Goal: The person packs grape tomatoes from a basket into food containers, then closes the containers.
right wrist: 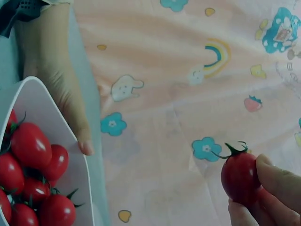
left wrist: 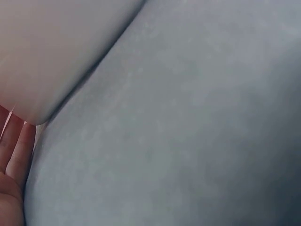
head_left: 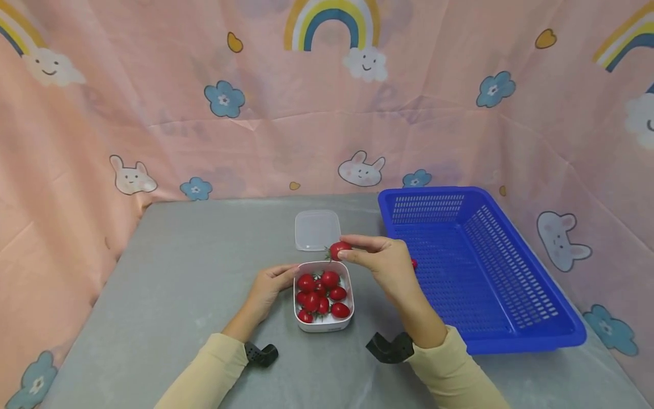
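My right hand (head_left: 385,261) pinches a cherry tomato (head_left: 339,250) between thumb and fingers, above the far edge of a white plastic box (head_left: 327,327). The tomato's green stem (right wrist: 233,149) shows in the right wrist view. Several red cherry tomatoes (head_left: 310,301) lie in the box, some with stems. My left hand (head_left: 265,289) rests against the box's left side, its fingers (left wrist: 19,153) lying along the outer wall in the left wrist view. Part of this hand is hidden behind the box.
A clear square lid (head_left: 317,230) lies on the grey table cover (head_left: 204,255) behind the box. To the right stands a large blue plastic basket (head_left: 526,341), with a bit of red fruit (head_left: 414,263) visible beside my right wrist. A pink patterned curtain (head_left: 306,142) hangs behind.
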### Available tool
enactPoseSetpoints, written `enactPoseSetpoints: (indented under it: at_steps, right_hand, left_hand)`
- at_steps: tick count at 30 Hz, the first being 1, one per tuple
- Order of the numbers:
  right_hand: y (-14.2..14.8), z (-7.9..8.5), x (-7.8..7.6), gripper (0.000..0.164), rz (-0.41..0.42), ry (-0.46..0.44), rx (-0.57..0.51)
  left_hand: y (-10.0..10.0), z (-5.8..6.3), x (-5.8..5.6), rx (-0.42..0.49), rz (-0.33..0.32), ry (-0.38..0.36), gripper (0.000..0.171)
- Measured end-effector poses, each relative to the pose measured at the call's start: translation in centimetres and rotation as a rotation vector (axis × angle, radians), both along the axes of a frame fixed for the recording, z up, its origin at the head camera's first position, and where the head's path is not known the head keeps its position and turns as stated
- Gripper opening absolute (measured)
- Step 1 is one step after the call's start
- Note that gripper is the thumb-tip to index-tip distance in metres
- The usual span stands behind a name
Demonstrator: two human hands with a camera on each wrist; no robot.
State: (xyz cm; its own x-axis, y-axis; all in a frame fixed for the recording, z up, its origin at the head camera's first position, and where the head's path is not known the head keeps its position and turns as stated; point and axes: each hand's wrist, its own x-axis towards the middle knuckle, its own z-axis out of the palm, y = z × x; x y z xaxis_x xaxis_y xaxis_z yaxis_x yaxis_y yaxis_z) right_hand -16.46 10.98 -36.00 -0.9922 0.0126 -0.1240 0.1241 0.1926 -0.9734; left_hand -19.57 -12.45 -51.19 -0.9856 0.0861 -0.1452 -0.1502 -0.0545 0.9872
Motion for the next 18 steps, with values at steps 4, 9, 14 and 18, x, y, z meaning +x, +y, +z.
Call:
enactPoseSetpoints:
  at_steps: [4, 9, 14, 18]
  right_hand:
    - [-0.8, -0.7, 0.4, 0.034, -0.052, 0.029, 0.021]
    - [-1.5, -2.9, 0.8, 0.031, -0.101, 0.040, 0.021]
    - [-2.0, -5.4, 0.7, 0.030, -0.102, 0.023, -0.003]
    - [-2.5, -6.9, 0.6, 0.029, -0.103, 0.020, -0.016]
  left_hand:
    - [-0.1, 0.0, -0.1, 0.004, -0.001, -0.010, 0.034]
    - [0.0, 0.0, 0.0, -0.005, 0.002, 0.005, 0.034]
    - [0.0, 0.1, 0.0, 0.001, 0.014, 0.011, 0.033]
    - [0.0, 0.1, 0.0, 0.010, 0.014, -0.003, 0.033]
